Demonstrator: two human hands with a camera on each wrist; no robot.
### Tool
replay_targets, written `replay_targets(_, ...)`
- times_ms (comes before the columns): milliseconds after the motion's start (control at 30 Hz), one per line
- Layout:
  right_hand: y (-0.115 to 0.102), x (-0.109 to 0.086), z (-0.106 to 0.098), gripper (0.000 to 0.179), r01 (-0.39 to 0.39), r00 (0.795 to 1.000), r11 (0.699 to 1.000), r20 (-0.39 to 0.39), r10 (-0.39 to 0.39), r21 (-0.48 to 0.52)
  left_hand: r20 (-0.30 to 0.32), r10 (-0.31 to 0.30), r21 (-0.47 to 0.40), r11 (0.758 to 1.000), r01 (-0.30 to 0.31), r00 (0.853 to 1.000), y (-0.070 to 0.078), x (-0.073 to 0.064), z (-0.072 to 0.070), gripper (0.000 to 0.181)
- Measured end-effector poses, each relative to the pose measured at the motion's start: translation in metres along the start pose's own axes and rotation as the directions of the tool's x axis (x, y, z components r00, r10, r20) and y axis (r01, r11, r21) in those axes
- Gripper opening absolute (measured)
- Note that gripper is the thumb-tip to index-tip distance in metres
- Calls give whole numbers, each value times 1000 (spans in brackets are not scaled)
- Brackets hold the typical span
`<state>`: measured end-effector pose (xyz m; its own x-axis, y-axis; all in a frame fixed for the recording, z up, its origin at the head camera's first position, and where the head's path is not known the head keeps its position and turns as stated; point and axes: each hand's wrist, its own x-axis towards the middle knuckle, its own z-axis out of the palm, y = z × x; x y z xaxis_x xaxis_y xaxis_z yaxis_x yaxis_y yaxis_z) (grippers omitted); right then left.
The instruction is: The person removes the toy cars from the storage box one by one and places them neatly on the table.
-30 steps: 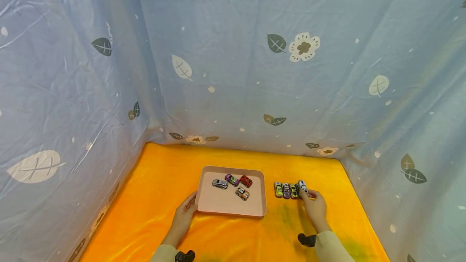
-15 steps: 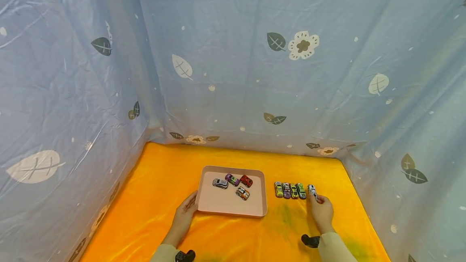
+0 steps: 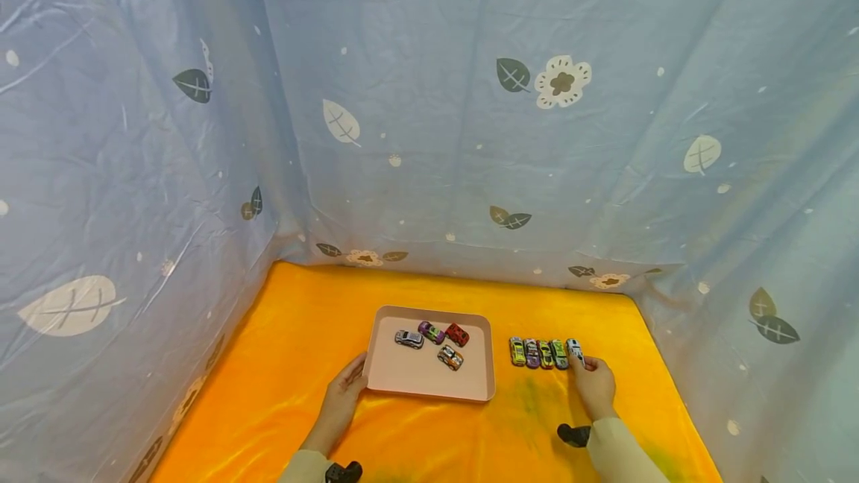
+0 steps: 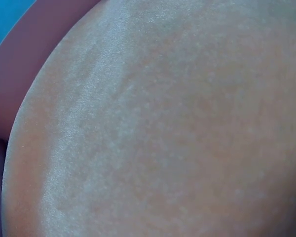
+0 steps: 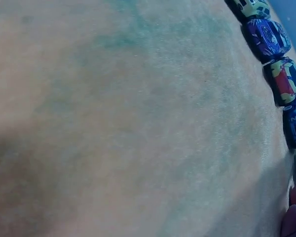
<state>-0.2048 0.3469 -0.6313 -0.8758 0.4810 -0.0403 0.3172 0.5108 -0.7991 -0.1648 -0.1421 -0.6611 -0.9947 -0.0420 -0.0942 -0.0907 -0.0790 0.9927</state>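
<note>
- Right hand [image 3: 595, 386] pinches a white toy car [image 3: 575, 349] between thumb and fingers, at the right end of a row.
- Left hand [image 3: 341, 395] touches the left side of the pink tray [image 3: 429, 390]; whether it grips the rim, I cannot tell.
- White car's long axis runs away from the person, its far end angled slightly left; which end is its front is unclear.
- White body with dark markings; fingers cover its near end.
- Just left of it, 4 cars stand side by side, roughly parallel: green [image 3: 560, 354], yellow-and-black [image 3: 545, 354], purple [image 3: 532, 353], yellow [image 3: 517, 351].
- Inside the tray lie 4 more at mixed angles: orange-and-white [image 3: 450, 357], silver [image 3: 408, 339], red [image 3: 457, 334], purple-and-green [image 3: 431, 332].
- Yellow-orange cloth [image 3: 315, 311], with greenish patches, lies under everything.
- Behind and at both sides hang blue-grey curtains [image 3: 416, 95], printed with leaves, flowers and white script.
</note>
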Motion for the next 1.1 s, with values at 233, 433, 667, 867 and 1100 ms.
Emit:
replay_targets(233,-4,2,-5,58,-51,996,999,79,50,0,-6,10,13,1000,-10,1000,1,-1,1,48)
replay_targets(433,-7,3,-7,59,-76,992,997,100,75,15,-5,7,8,1000,-7,1000,3,-2,2,47)
replay_targets(667,-11,3,-8,57,-73,992,997,104,70,23,-3,3,11,1000,-3,1000,7,-2,2,47)
replay_targets(867,-10,7,-8,58,-70,985,997,158,67,13,-3,-20,23,1000,20,1000,11,-1,2,47)
replay_targets(1100,-8,7,-6,57,-91,979,996,182,91,-8,-4,-41,-1,999,41,999,14,-3,2,47)
